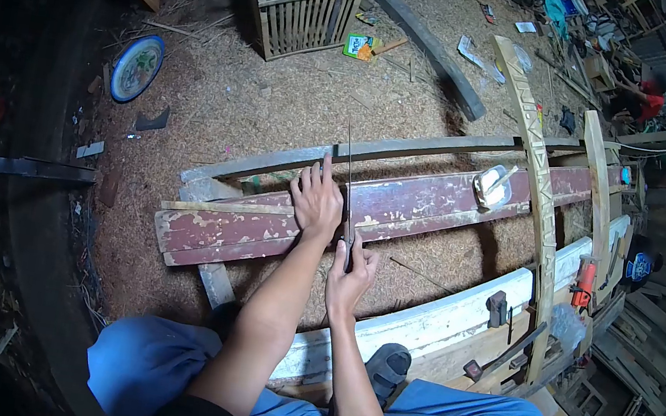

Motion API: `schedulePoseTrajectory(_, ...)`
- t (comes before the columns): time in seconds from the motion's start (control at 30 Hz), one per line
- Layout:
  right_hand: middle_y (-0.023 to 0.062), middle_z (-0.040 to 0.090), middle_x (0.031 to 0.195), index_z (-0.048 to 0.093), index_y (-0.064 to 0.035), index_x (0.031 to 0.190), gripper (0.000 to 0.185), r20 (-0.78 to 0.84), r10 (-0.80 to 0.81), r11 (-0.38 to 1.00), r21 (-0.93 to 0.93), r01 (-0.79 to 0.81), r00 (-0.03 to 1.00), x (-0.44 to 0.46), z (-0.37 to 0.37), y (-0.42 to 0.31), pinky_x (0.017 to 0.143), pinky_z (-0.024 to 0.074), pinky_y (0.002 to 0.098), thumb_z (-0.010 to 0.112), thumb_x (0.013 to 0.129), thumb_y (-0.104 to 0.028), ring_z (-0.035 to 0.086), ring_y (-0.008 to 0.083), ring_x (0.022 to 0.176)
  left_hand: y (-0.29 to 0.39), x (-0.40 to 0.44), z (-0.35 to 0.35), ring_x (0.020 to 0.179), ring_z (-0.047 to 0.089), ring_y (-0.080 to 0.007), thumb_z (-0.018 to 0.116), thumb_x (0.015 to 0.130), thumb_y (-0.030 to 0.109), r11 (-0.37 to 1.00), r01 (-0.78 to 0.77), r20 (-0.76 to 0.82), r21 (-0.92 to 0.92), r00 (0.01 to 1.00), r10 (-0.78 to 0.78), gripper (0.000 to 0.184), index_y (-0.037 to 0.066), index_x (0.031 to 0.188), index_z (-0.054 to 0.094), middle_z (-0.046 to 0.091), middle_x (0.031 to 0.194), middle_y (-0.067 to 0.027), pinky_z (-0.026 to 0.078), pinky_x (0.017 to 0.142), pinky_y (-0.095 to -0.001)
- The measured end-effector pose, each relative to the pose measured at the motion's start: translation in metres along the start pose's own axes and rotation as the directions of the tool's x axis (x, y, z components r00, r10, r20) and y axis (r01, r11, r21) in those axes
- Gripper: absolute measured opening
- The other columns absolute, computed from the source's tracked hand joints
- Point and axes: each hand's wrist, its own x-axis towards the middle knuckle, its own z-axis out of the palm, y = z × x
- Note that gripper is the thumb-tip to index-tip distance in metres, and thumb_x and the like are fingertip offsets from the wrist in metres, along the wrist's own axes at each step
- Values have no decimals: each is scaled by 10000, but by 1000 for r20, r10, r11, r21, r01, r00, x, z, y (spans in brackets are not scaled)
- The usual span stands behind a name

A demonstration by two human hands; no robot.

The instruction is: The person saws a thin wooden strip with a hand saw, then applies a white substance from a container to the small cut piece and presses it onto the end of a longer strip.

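A long maroon board (pixel 419 205) with flaking paint lies across in front of me. My left hand (pixel 318 203) rests flat on it, fingers stretched towards the far edge. Just right of that hand is a handsaw (pixel 349 178), its thin blade seen almost edge-on and pointing away from me across the board. My right hand (pixel 351 278) is closed around the saw's handle at the near side. A narrow light wood strip (pixel 234 209) lies along the board's left part. How deep the blade sits in the wood cannot be made out.
Beyond the board runs a grey beam (pixel 270 166). A notched wooden piece (pixel 534 161) crosses on the right, near a white container (pixel 492 186). A hammer (pixel 501 354) and a red-orange tool (pixel 584 284) lie nearer me. A slatted crate (pixel 305 19) stands behind; a person (pixel 648 102) sits far right.
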Motion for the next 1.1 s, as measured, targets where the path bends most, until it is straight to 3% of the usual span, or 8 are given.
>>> schedulePoseTrajectory(0.37, 171, 559, 886, 663, -47, 1313, 367, 8, 7, 998, -61, -6, 1000, -15, -6, 2, 748, 465, 400, 675, 964, -158, 549, 291, 809, 0, -3, 6, 1212, 517, -198, 554, 948, 189, 999, -6, 12, 33, 1000, 6, 554, 134, 1489, 450, 618, 1227, -37, 333, 1041, -410)
schedulePoseTrajectory(0.43, 209, 552, 902, 653, -67, 1329, 377, 2, -66, 997, -40, 66, 998, -24, -16, 4, 750, 478, 453, 672, 963, -160, 577, 346, 802, 2, -1, 4, 1211, 518, -200, 552, 954, 191, 1000, 5, 18, 29, 1000, -6, 551, 125, 1491, 445, 618, 1222, -41, 336, 1039, -413)
schedulePoseTrajectory(0.5, 188, 552, 889, 656, -71, 1324, 376, 69, 17, 998, -68, -12, 997, -29, -25, 2, 705, 479, 444, 677, 959, -160, 581, 325, 764, 2, 1, 1, 1211, 517, -200, 552, 957, 193, 1000, -2, 14, 30, 1000, 1, 551, 122, 1491, 442, 617, 1218, -42, 333, 1042, -412)
schedulePoseTrajectory(0.63, 173, 545, 882, 658, -65, 1319, 376, -3, -41, 992, -119, 40, 999, -21, -21, 5, 690, 477, 435, 680, 957, -164, 580, 311, 747, 6, 0, 0, 1203, 514, -202, 547, 965, 199, 1000, 5, 41, 16, 999, -6, 554, 109, 1499, 428, 614, 1203, -43, 326, 1045, -411)
schedulePoseTrajectory(0.77, 169, 544, 881, 674, -39, 1291, 360, 39, -56, 994, -90, 59, 998, -37, -34, 15, 699, 473, 422, 699, 946, -138, 577, 297, 763, 4, 2, 3, 1255, 492, -225, 536, 967, 221, 999, 21, 72, 25, 997, -23, 606, 109, 1541, 376, 607, 1297, -74, 304, 1071, -433)
schedulePoseTrajectory(0.87, 148, 551, 863, 680, -38, 1294, 339, 70, 98, 995, 0, -98, 993, -51, -48, 19, 720, 479, 393, 680, 966, -125, 568, 267, 775, 6, 3, 1, 1240, 497, -238, 531, 959, 213, 1000, 19, 90, -5, 996, -19, 615, 99, 1542, 371, 610, 1276, -81, 310, 1058, -440)
schedulePoseTrajectory(0.97, 91, 515, 827, 683, -9, 1278, 336, -85, 8, 996, 95, 0, 996, -22, -41, 1, 677, 454, 338, 695, 961, -119, 514, 197, 739, 6, 2, -1, 1237, 498, -239, 527, 956, 213, 1000, 19, 75, 0, 997, -19, 608, 93, 1534, 382, 615, 1255, -84, 315, 1049, -444)
schedulePoseTrajectory(1.1, 99, 518, 825, 695, -20, 1267, 322, -29, 14, 996, 89, -12, 999, 11, -23, -8, 695, 454, 346, 688, 965, -130, 516, 197, 755, 10, 5, -4, 1233, 499, -229, 536, 953, 222, 999, 41, 123, 0, 992, -41, 608, 94, 1529, 390, 618, 1246, -75, 324, 1038, -434)
